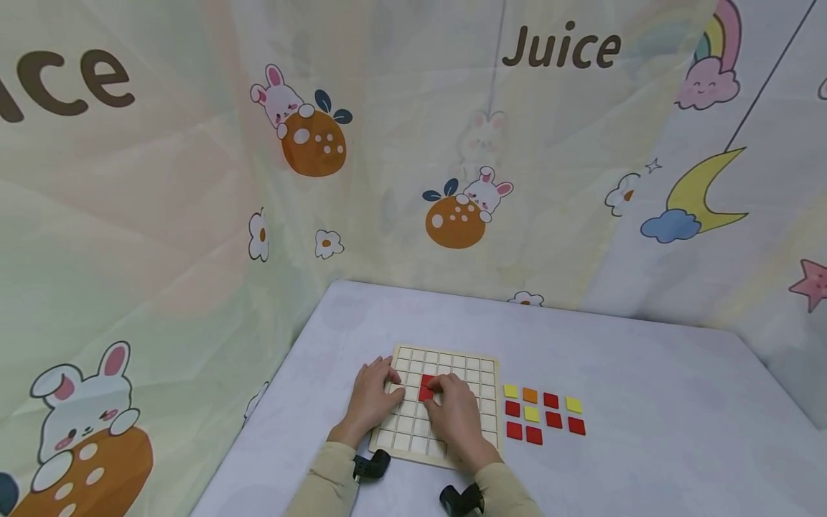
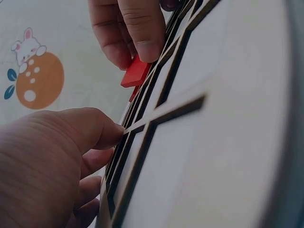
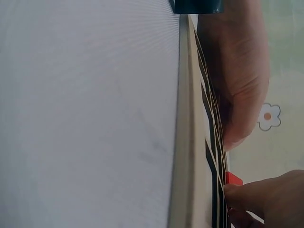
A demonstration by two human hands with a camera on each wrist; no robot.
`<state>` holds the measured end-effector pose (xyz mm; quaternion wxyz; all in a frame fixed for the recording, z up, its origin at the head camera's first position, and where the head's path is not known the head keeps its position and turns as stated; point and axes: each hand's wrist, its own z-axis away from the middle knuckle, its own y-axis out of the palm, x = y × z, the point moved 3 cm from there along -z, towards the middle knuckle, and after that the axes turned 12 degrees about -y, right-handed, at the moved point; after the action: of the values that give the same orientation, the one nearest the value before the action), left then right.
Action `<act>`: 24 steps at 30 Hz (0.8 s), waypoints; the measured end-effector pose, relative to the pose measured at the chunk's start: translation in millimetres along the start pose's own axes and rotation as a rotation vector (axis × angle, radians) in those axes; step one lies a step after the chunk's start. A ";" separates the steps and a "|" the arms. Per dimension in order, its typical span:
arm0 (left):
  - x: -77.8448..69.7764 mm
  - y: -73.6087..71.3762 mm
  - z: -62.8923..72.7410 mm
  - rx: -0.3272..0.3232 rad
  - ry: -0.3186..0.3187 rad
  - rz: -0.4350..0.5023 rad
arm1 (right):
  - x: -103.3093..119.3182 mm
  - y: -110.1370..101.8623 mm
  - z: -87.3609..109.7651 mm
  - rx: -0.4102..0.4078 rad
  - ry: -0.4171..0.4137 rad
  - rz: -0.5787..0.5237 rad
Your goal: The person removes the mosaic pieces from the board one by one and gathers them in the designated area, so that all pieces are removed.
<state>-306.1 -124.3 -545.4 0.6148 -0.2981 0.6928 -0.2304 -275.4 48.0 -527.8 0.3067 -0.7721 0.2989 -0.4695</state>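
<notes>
A square wooden grid board (image 1: 446, 352) lies on the table. Over its middle, my right hand (image 1: 457, 416) pinches a red square tile (image 2: 137, 72) between thumb and fingertips. That tile tilts against the grid in the left wrist view, and a bit of another red piece (image 2: 133, 94) shows just below it. In the head view, red (image 1: 426, 388) shows beside the right fingertips. My left hand (image 1: 371, 397) rests at the board's left edge, its thumb touching the grid and its fingers bent loosely along the rim. The right palm hides part of the grid.
Right of the board lie loose square tiles in rough rows: several red ones (image 1: 553, 419), a few yellow ones (image 1: 532, 413) and an orange one (image 1: 530, 396). A white cloth (image 1: 672, 402) covers the table. Printed curtains (image 1: 388, 215) hang behind and to the left.
</notes>
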 end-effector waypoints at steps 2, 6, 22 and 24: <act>0.3 0.2 -0.1 0.000 -0.003 0.003 | 0.5 -0.5 0.6 0.001 -0.003 -0.018; 0.4 0.4 -0.2 0.003 -0.007 0.003 | 0.4 -0.4 1.4 0.005 -0.001 -0.025; 0.4 0.0 0.4 0.003 0.002 0.012 | 1.7 -3.5 5.8 0.009 -0.013 -0.018; -0.5 -0.9 0.5 0.006 0.003 0.021 | 1.3 -6.1 7.8 0.004 -0.017 -0.026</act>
<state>-305.5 -124.6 -544.5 0.6170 -0.2887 0.6962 -0.2264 -266.8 52.4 -525.4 0.3045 -0.7794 0.2851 -0.4674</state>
